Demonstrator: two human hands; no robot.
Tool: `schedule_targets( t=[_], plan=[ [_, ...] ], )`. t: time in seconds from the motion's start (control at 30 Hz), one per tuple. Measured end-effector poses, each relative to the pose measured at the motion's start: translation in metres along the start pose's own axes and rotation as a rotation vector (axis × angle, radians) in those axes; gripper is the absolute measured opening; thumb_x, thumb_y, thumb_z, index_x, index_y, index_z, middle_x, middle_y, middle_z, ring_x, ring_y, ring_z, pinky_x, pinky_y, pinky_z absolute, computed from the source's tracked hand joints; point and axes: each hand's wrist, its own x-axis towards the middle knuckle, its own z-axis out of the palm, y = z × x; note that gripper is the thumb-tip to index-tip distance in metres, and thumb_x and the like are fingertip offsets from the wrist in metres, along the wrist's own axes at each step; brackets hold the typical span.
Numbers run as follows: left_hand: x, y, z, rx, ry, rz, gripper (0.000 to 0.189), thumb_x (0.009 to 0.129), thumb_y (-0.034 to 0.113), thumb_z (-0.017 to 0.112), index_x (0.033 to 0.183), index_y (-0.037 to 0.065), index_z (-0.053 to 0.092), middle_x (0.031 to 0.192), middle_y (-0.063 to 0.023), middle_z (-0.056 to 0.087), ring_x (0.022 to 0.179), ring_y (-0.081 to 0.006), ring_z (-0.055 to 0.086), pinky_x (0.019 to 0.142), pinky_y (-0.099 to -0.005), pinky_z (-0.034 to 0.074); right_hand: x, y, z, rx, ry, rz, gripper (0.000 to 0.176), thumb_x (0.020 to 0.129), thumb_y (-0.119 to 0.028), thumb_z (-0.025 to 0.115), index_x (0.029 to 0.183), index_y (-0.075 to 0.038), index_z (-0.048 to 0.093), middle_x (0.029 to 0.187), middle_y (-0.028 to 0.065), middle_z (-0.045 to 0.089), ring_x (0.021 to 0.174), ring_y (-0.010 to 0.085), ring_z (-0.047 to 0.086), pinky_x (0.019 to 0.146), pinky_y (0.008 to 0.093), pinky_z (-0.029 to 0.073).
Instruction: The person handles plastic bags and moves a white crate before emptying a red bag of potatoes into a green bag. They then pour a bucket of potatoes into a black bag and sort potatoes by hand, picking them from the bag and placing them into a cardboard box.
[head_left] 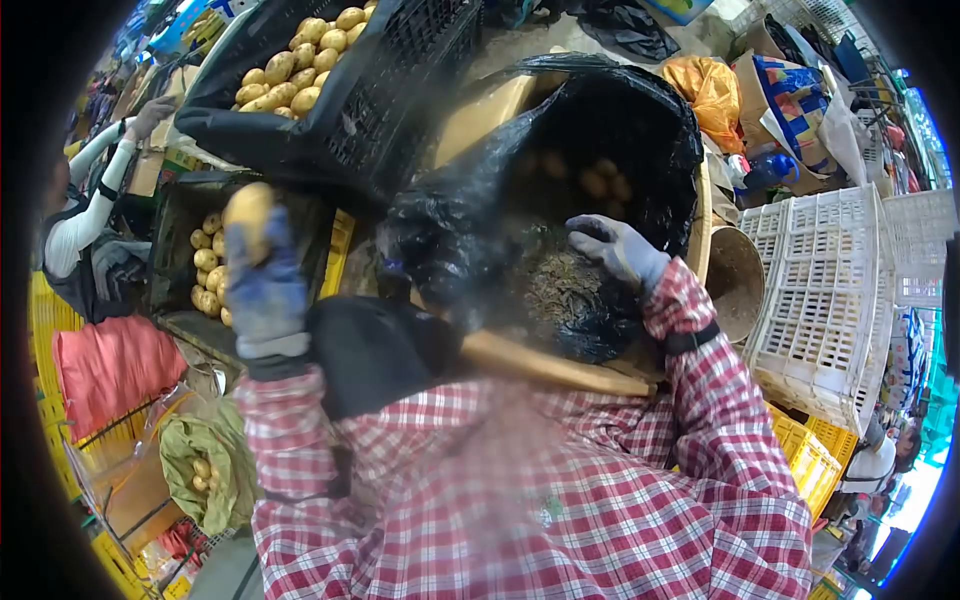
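My left hand (265,290), in a blue-grey glove, is raised and closed on a potato (249,212), slightly blurred. Behind it stands a dark crate (180,250) holding several potatoes (206,262). My right hand (618,250), gloved in grey, hovers over a bin lined with a black plastic bag (660,130). Its fingers are bent but apart, with nothing seen in them. Deep in the bag lie several potatoes (603,180), partly in shadow, and a heap of brownish debris (568,283).
A black crate of potatoes (375,120) stands ahead on the left. White plastic crates (825,300) and a round tub (735,280) are at right. A green sack (205,440) and pink sack (115,370) sit at left, near another person (85,225).
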Motion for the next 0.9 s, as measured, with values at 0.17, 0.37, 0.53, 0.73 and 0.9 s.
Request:
schedule_targets(
  t=[0.17, 0.37, 0.53, 0.73, 0.9],
  plan=[
    [0.005, 0.026, -0.032, -0.732, -0.353, -0.459, 0.064, 0.096, 0.043, 0.05, 0.142, 0.002, 0.034, 0.137, -0.022, 0.047, 0.116, -0.0267, 0.056, 0.094, -0.0338, 0.049, 0.138, 0.074, -0.012, -0.32, 0.1, 0.082, 0.048, 0.088, -0.027, 0.066, 0.127, 0.0, 0.055, 0.123, 0.0163, 0.061, 0.115, 0.0242, 0.056, 0.099, 0.0316, 0.043],
    [-0.016, -0.071, 0.033, -0.39, -0.204, -0.636, 0.051, 0.099, 0.026, 0.049, 0.139, -0.001, 0.032, 0.128, -0.0263, 0.05, 0.108, -0.0321, 0.061, 0.079, -0.0369, 0.057, 0.266, 0.091, 0.008, -0.714, 0.205, 0.326, 0.053, 0.088, -0.03, 0.062, 0.132, -0.002, 0.052, 0.134, 0.0189, 0.052, 0.126, 0.0325, 0.049, 0.107, 0.0391, 0.038],
    [-0.008, -0.08, 0.057, 0.066, -0.052, -0.639, 0.049, 0.093, 0.016, 0.058, 0.133, -0.003, 0.036, 0.117, -0.0263, 0.055, 0.102, -0.0347, 0.063, 0.077, -0.038, 0.058, 0.301, 0.135, 0.022, -0.919, 0.038, 0.446, 0.045, 0.089, -0.032, 0.058, 0.127, -0.007, 0.057, 0.132, 0.016, 0.055, 0.125, 0.0311, 0.051, 0.105, 0.0389, 0.04],
    [-0.002, -0.086, 0.064, 0.234, -0.055, -0.717, 0.06, 0.091, 0.021, 0.063, 0.136, -0.005, 0.032, 0.115, -0.026, 0.055, 0.1, -0.0324, 0.064, 0.08, -0.0374, 0.056, 0.288, 0.119, 0.019, -0.944, -0.234, 0.373, 0.038, 0.091, -0.034, 0.053, 0.121, -0.012, 0.063, 0.129, 0.0125, 0.058, 0.123, 0.0294, 0.053, 0.104, 0.0387, 0.041],
    [-0.011, -0.09, 0.06, 0.267, -0.245, -0.62, 0.065, 0.093, 0.026, 0.06, 0.138, -0.007, 0.028, 0.12, -0.0299, 0.054, 0.103, -0.0385, 0.063, 0.082, -0.0399, 0.057, 0.28, 0.185, 0.033, -0.781, -0.266, 0.037, 0.043, 0.09, -0.038, 0.052, 0.118, -0.007, 0.064, 0.115, 0.0143, 0.065, 0.117, 0.0272, 0.057, 0.092, 0.0357, 0.049]
  ],
)
